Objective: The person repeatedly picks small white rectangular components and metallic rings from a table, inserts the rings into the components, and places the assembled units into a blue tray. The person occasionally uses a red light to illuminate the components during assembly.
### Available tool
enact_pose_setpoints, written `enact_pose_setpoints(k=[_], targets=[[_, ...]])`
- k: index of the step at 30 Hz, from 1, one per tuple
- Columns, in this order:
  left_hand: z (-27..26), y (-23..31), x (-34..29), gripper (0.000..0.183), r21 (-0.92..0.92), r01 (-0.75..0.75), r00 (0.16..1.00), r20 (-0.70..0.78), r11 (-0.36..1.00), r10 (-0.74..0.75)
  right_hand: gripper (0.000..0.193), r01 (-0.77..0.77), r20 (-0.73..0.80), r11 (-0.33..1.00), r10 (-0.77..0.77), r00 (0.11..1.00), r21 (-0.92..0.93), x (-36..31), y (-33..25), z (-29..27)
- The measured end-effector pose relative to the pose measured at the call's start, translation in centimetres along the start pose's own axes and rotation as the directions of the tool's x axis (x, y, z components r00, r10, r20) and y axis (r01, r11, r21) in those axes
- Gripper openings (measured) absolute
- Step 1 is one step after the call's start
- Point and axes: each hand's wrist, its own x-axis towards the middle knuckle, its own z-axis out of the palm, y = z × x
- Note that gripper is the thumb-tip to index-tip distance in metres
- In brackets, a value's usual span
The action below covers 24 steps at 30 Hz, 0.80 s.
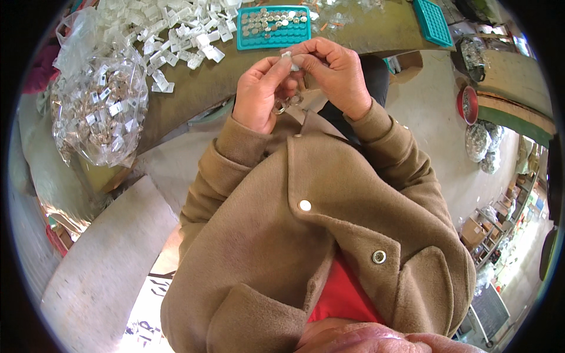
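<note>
teal tray (pixel 276 40) of metal pieces (pixel 272 20)

coat (pixel 329 235): tan wool, long sleeves | snap buttons: round, metal | underlayer: red

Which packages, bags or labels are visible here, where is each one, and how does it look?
Small clear packet: pinched between the left hand and right hand, tiny, see-through.
Large clear plastic bag: left, on the table edge, bulging with small labelled packets.
Heap of small white packets: table top, upper left.
Clear filled bags: right, on the floor, rounded.
</note>
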Motion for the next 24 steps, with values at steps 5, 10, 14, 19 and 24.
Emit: enact_pose_setpoints(k=[5,10,14,19,24], targets=[[-0.3,0.8,0.5,0.02,-0.167,0.075,0.997,0.018,0.983,-0.073,0.013,-0.082,0.088,0.927,0.054,0.995,0.366,0.9,-0.2,-0.1],[-0.5,1.1,0.9,0.024,-0.165,0.117,0.993,0.011,0.979,-0.117,0.011,-0.009,0.063,0.956,-0.01,0.998,0.294,1.7,0.3,-0.3],[-0.5,1.0,1.3,0.025,-0.159,0.142,0.99,0.0,0.977,-0.144,0.011,0.014,0.123,0.989,-0.032,0.992,0.145,2.0,0.8,-1.2],[0.1,1.3,1.7,0.019,-0.149,0.173,0.983,-0.027,0.973,-0.179,0.006,-0.066,0.247,0.994,0.044,0.968,0.082,3.2,0.3,-2.3],[1.2,1.9,1.9,0.01,0.282,0.005,0.992,-0.122,0.959,0.03,0.01,0.13,0.388,0.989,-0.091,0.917,-0.076,5.4,-0.9,-4.1]])
